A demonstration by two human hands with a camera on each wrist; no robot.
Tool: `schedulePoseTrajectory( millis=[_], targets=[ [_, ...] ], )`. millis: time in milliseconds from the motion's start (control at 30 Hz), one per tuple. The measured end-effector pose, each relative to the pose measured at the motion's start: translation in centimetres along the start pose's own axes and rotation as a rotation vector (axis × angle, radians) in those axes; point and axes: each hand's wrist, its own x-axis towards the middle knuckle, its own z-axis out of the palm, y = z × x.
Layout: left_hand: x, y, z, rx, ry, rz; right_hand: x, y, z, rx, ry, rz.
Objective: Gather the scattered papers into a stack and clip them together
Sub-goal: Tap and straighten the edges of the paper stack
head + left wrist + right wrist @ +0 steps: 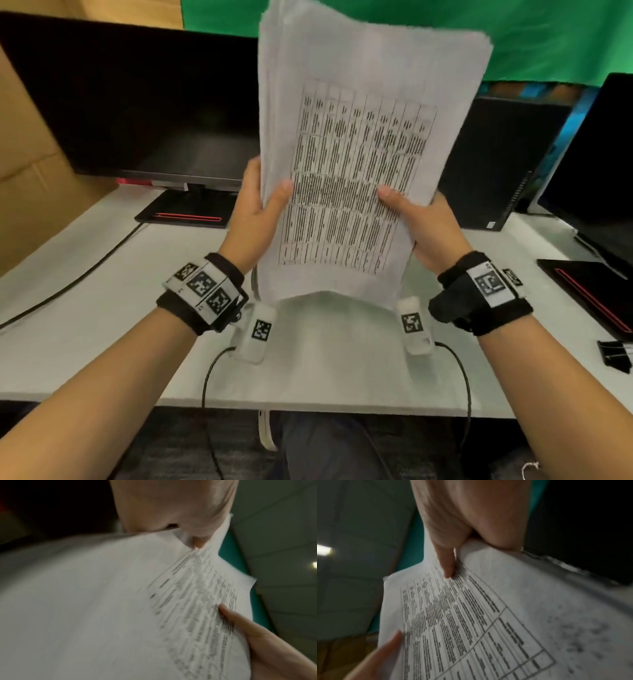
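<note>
White desk against a green backdrop; cardboard at far left. Dark monitor at rear left on a black base with a red stripe. Black computer tower at rear right, second dark screen at the right edge.

Paper stack held upright above the desk centre, tilted slightly — printed table on the front sheet faces the person. Sheets roughly together; edges at the top left are fanned and not flush. Lower edge is off the desk, bowed upward in the middle.

Left hand: grip closed on the stack's left edge, thumb on the front sheet, fingers behind. The left wrist view shows the same pinch, though blurred.

Right hand: grip closed on the stack's lower right edge, thumb across the printed table, fingers behind the sheets. The right wrist view confirms the thumb pressing the print.

Binder clip — black, lies on the desk at the right edge, well apart from the stack, untouched. Both wrists carry black bands with marker tags; cables hang off the desk's front edge.
</note>
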Motion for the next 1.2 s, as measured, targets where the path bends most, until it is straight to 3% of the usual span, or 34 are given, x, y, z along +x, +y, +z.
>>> schedulePoseTrajectory(
  millis=[67,233,300,433,533,667,767,867,933,1000,1067,1200],
  targets=[
    [0.5,0.8,0.4,-0.054,0.034,0.058,-0.6,-0.7,0.2,-0.048,-0.030,-0.088],
    [-0.1,-0.3,-0.4,-0.146,-0.018,-0.067,-1.9,-1.0,0.0,-0.156,-0.067,-0.119],
    [-0.3,-0.1,0.1,-0.081,-0.051,-0.053,-2.0,-1.2,1.0,-0.199,0.002,-0.137],
    [1.1,2.4,2.9,-0.143,0.146,-0.013,-1.1,-2.6,3.7,-0.198,0.204,-0.303],
    [1.9,3.0,2.4,-0.245,0.160,0.004,-0.5,-3.6,3.3,-0.188,0.178,-0.378],
    [1.7,-1.2,0.2,-0.170,-0.087,-0.297,-0.9,-1.7,1.2,-0.400,0.081,-0.184],
    [-0.1,-5.2,0.6,-0.047,-0.199,-0.539,-1.0,-0.8,0.8,-0.450,0.218,-0.262],
    [-3.0,-9.8,1.4,-0.022,-0.032,-0.914,-0.7,-0.5,0.5,-0.244,0.399,-0.370],
    [-4.3,-11.3,2.0,-0.205,0.036,-1.018,-0.3,0.4,-0.1,-0.027,0.535,-0.317],
    [-4.5,-10.9,2.8,-0.474,0.005,-0.964,-0.2,1.3,-0.9,0.230,0.587,-0.208],
    [-4.1,-10.1,3.0,-0.606,-0.003,-0.854,-0.6,2.3,-1.7,0.400,0.449,-0.085],
    [-1.6,-8.6,-0.1,-0.454,0.132,-0.596,-1.5,3.7,-5.1,0.221,0.197,0.062]
  ],
)
